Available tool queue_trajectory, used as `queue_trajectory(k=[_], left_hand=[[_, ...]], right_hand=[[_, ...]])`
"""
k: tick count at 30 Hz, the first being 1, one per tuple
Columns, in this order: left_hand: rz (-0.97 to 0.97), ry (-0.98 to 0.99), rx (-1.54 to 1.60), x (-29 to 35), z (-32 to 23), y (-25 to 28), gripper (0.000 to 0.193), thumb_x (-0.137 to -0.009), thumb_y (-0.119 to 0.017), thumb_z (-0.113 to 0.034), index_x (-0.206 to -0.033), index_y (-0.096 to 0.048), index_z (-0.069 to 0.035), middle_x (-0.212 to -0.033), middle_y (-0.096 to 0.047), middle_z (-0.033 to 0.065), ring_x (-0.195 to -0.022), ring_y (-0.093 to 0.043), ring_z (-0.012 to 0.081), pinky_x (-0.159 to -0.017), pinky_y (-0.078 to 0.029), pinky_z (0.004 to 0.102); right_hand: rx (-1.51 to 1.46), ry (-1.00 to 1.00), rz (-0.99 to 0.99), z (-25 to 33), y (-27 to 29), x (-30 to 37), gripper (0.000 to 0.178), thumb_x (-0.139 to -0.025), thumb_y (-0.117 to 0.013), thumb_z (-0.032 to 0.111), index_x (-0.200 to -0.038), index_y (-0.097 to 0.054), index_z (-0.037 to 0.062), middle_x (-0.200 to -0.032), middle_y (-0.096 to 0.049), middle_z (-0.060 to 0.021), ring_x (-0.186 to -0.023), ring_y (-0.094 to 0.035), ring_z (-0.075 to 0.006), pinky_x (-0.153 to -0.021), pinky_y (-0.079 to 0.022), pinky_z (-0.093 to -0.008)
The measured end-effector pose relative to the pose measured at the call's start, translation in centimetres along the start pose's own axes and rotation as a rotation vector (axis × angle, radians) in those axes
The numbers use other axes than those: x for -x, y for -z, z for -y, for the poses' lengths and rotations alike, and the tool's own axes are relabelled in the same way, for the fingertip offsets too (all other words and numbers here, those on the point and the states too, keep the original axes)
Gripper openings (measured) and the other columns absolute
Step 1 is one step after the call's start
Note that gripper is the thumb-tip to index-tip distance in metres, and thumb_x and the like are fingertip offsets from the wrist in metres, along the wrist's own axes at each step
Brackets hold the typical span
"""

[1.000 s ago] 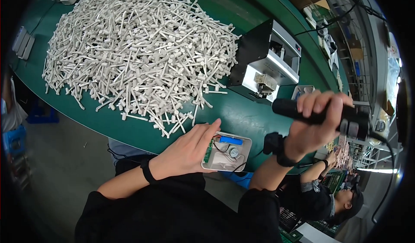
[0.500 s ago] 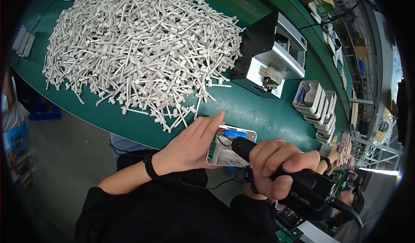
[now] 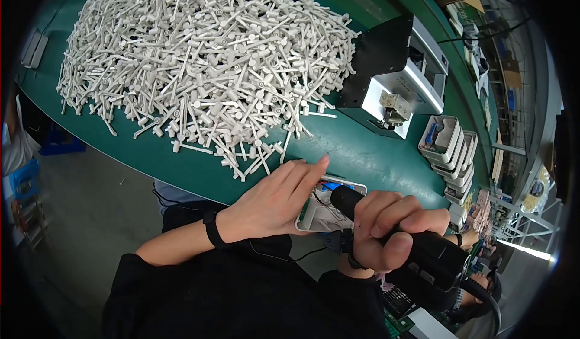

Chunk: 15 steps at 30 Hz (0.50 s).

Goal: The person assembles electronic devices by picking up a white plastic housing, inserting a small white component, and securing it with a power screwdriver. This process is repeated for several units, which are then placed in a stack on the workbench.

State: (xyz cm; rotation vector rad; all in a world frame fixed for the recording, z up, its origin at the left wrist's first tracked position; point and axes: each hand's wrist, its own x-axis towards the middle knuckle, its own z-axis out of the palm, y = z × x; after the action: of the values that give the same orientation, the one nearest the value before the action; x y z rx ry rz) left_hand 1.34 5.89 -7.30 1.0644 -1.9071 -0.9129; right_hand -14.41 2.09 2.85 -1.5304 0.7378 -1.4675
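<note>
Presumably light, stiff white plastic box (image 3: pixel 327 223) is being aptly gripped by its nine-o'clock wall (left hand (image 3: pixel 275 200)), black cylindrical tool (image 3: pixel 438 262) clenched (right hand (image 3: pixel 391 225)).

My green work table (image 3: pixel 374 164)
On it I see one big heap of white plastic pieces (image 3: pixel 205 61), one black-and-silver machine (image 3: pixel 417 88), and stacked pale cases (image 3: pixel 440 156).

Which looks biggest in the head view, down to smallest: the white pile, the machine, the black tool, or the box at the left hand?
1. Pile
2. Machine and tool: unsure, since the tool is nearer the camera
3. Box, partly hidden
</note>
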Motion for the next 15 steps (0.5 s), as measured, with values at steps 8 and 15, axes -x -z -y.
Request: queue_trajectory(k=[8,15], left_hand=[[0.049,0.005,-0.03,0.1,0.3,-0.1,0.129,-0.064,-0.094,-0.039,-0.16,-0.023,0.01,-0.129,-0.053,0.0201,-0.121,-0.054,0.038,-0.103,-0.05,0.0422],[0.1,0.003,-0.027,-0.3,-0.2,0.8,0.122,-0.071,-0.091,-0.044,-0.16,-0.026,0.007,-0.136,-0.053,0.0218,-0.125,-0.053,0.0408,-0.105,-0.048,0.0446]], right_hand=[[-0.004,-0.031,-0.017,-0.4,-0.1,0.1,0.031,-0.103,-0.067,0.027,-0.102,-0.041,0.0097,-0.066,-0.049,-0.005,-0.046,-0.046,-0.0156,-0.043,-0.04,-0.0309],[-0.175,0.02,-0.025,0.9,0.7,-0.3,0.045,-0.097,-0.078,0.034,-0.111,-0.044,0.0083,-0.07,-0.055,-0.0068,-0.048,-0.051,-0.0194,-0.044,-0.044,-0.035]])
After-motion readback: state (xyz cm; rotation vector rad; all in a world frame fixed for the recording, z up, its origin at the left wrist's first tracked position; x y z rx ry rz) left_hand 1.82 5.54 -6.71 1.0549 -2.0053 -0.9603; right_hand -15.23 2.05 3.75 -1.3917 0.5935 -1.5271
